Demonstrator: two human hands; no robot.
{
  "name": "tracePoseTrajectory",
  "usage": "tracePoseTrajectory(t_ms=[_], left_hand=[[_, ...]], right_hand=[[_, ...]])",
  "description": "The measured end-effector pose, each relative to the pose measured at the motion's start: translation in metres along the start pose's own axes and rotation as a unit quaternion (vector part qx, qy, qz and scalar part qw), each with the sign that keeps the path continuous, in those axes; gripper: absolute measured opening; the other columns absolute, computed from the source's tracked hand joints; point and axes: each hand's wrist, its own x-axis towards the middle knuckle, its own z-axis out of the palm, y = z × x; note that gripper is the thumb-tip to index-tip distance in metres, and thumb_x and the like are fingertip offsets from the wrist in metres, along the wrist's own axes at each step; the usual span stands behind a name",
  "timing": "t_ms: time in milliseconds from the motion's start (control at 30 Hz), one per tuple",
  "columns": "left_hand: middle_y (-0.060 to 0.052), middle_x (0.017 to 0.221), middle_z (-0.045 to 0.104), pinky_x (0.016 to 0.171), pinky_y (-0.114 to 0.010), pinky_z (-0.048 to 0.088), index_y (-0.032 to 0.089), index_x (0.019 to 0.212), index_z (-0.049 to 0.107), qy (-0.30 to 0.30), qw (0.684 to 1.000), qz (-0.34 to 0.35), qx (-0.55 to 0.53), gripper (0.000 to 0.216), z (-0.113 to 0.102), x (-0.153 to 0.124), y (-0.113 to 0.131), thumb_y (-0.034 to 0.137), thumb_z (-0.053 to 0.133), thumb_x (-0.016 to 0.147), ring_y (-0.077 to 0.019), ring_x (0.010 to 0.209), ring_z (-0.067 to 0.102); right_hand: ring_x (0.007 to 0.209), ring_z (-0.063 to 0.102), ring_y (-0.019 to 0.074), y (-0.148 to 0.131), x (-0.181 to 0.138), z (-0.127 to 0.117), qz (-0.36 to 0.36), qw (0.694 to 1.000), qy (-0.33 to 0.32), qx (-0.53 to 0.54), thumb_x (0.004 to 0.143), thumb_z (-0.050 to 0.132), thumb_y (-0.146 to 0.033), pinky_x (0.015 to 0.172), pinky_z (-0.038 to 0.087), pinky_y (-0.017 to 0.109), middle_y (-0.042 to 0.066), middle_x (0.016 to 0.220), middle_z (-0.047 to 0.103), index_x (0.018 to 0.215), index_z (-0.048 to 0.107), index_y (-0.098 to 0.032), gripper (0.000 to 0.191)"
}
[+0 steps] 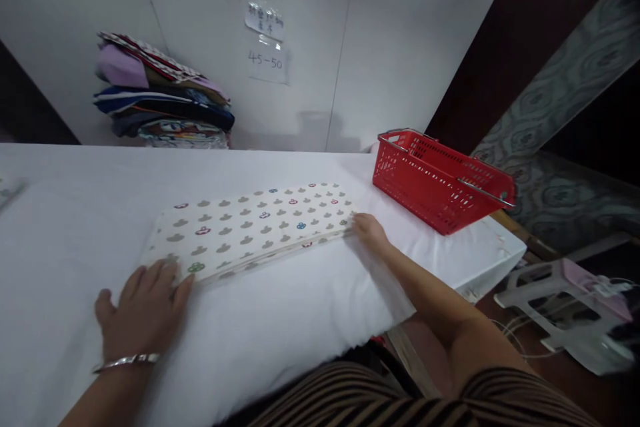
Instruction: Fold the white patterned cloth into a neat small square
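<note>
A folded white cloth (255,223) printed with small grey, red, blue and green shapes lies flat on the white-covered table (75,213). My left hand (143,307), a silver bangle on its wrist, rests flat with fingers spread on the cloth's near left corner. My right hand (369,228) touches the cloth's right end, fingers curled at the edge. Whether those fingers pinch the fabric is hard to make out.
A red plastic basket (440,180) with metal handles stands at the table's right end. A stack of folded fabrics (160,97) sits against the back wall, under paper notes (266,40). A white stool (560,307) stands on the floor at right.
</note>
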Motion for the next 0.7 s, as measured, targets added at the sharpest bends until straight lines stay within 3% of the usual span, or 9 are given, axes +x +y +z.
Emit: tracePoseTrajectory(t_ms=[67,167,333,500,700], left_hand=[[0.016,0.142,0.026,0.107,-0.049,0.011,0.048,0.139,0.011,0.008,1.000,0.016,-0.009,0.056,0.002,0.002,0.000,0.053,0.004,0.083,-0.0196,0.132,0.031],[0.012,0.142,0.030,0.108,-0.046,0.010,0.042,0.140,0.019,0.013,0.999,0.041,-0.005,0.059,0.006,0.005,0.000,0.051,0.005,0.083,-0.0184,0.131,0.033],[0.008,0.138,0.042,0.108,-0.042,0.013,0.037,0.131,0.037,-0.011,0.997,0.071,0.040,0.058,0.011,0.005,-0.003,0.048,0.003,0.085,-0.0160,0.129,0.036],[-0.004,0.137,0.045,0.108,-0.045,0.015,0.018,0.127,0.048,-0.033,0.995,0.084,0.033,0.062,0.016,0.008,-0.007,0.047,0.012,0.085,-0.0219,0.128,0.036],[-0.006,0.135,0.047,0.107,-0.048,0.016,0.015,0.126,0.049,-0.015,0.995,0.098,0.023,0.060,0.019,0.010,-0.009,0.045,0.015,0.087,-0.0223,0.126,0.037]], right_hand=[[0.093,0.058,0.0176,0.020,0.001,-0.016,0.185,0.980,0.006,0.077,0.082,0.049,-0.025,0.080,0.044,0.028,0.007,0.098,0.066,0.088,0.065,-0.016,0.019],[0.063,0.061,0.0137,0.030,0.005,-0.025,0.284,0.950,-0.030,0.130,0.083,0.048,-0.029,0.057,0.046,0.023,0.007,0.079,0.067,0.077,0.063,-0.014,0.022],[0.041,0.052,0.0096,0.026,0.016,-0.017,0.331,0.927,-0.095,0.147,0.080,0.057,-0.038,0.042,0.039,0.021,0.004,0.059,0.062,0.062,0.056,-0.014,0.030],[0.034,0.043,0.0083,0.027,0.028,-0.011,0.356,0.916,-0.136,0.123,0.076,0.063,-0.040,0.037,0.032,0.020,-0.001,0.041,0.049,0.054,0.049,-0.016,0.035],[0.038,0.040,0.0075,0.030,0.038,-0.014,0.338,0.928,-0.129,0.088,0.073,0.062,-0.029,0.039,0.030,0.019,-0.004,0.041,0.046,0.058,0.050,-0.017,0.023]])
